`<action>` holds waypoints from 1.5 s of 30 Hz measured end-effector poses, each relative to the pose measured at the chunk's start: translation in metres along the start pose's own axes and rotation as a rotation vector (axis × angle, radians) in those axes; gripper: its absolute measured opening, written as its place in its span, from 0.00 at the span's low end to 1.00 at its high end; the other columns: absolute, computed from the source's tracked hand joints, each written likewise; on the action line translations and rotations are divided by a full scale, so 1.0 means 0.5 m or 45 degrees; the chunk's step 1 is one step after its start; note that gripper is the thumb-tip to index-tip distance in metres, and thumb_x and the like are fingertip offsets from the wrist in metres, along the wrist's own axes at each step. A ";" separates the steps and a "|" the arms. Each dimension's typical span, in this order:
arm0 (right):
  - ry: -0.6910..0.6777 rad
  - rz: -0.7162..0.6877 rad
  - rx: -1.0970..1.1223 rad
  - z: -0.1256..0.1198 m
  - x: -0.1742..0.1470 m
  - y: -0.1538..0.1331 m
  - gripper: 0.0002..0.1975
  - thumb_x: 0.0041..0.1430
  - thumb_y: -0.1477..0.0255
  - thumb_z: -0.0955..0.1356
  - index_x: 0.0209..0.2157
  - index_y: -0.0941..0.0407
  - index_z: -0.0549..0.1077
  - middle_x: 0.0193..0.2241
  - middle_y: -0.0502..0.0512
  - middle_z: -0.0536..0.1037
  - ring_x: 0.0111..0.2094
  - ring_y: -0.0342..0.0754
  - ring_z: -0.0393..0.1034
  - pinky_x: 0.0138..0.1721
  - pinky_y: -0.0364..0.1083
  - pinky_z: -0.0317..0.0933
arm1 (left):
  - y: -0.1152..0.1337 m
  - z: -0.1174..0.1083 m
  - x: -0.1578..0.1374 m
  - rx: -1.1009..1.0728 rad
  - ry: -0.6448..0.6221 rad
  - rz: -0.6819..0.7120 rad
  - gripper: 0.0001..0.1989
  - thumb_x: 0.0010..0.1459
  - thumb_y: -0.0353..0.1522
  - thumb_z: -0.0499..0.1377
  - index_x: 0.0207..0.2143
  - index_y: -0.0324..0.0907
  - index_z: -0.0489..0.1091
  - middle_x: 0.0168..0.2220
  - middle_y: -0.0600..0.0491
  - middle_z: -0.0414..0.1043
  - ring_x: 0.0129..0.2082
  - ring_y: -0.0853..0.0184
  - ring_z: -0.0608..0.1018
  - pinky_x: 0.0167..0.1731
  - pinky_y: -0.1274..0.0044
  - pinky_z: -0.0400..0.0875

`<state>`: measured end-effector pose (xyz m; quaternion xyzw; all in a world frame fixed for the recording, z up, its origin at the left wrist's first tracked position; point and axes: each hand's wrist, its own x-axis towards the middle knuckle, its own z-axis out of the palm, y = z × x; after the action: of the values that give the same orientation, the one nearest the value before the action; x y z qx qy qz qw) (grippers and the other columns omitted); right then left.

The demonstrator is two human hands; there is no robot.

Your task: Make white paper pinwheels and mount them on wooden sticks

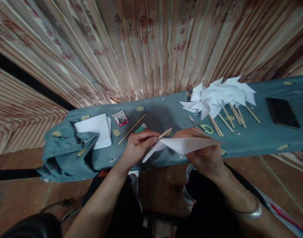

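Above the near part of the table, my left hand (141, 145) pinches a thin wooden stick (165, 133) close to where it meets a white paper pinwheel (183, 143). The stick's end points away from me, and the pinwheel is seen nearly edge-on. My right hand (203, 155) is curled around the pinwheel from the right side. Paper covers part of its fingers. Just beyond the right hand lie scissors (206, 129) with pale green handles. A green and white tube (141, 128) and a loose wooden stick (131, 129) rest beyond my left hand.
Several finished white pinwheels (223, 92) on sticks overlap at the back right, beside a dark phone (282, 112). To the left are a stack of white paper (94, 129) and a small red box of metal pins (121, 118). A grey-green cloth (156, 115) covers the narrow table; a curtain (151, 49) hangs behind.
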<state>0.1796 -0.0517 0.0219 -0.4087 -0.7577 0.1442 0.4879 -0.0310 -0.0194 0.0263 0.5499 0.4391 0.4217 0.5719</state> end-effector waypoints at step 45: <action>-0.047 -0.131 -0.056 -0.016 -0.023 -0.010 0.13 0.62 0.72 0.70 0.48 0.51 0.71 0.41 0.54 0.80 0.44 0.53 0.75 0.47 0.54 0.65 | -0.006 -0.003 -0.007 0.118 -0.095 0.254 0.08 0.55 0.39 0.68 0.31 0.44 0.83 0.32 0.48 0.80 0.33 0.66 0.79 0.36 0.76 0.74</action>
<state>0.1863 -0.0649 0.0220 -0.3771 -0.7895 0.1099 0.4716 -0.0331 -0.0225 0.0235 0.6320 0.3796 0.4351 0.5168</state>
